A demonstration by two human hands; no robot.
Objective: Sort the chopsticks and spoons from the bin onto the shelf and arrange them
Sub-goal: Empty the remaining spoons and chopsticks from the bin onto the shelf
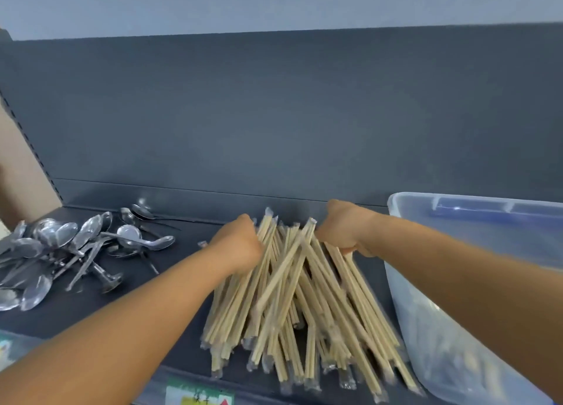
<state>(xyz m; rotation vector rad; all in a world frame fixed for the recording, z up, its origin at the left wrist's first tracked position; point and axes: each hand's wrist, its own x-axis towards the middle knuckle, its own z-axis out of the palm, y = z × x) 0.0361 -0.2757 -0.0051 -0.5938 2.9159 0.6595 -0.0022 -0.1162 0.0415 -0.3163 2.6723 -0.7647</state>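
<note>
Our left hand [240,246] and right hand [344,228] curl around the far ends of the chopsticks [292,301]. The wrapped sticks fan out, crossed, toward the shelf [170,337] front edge.

A dark grey back panel [274,115] rises behind the shelving and fills most of the view. Above its top edge is a pale blue-grey wall [274,2]. At the left edge stands a tan cardboard-coloured surface [21,173] beside a slotted upright. A colourful printed label [199,397] with handwriting hangs at the front edge, bottom centre.
</note>
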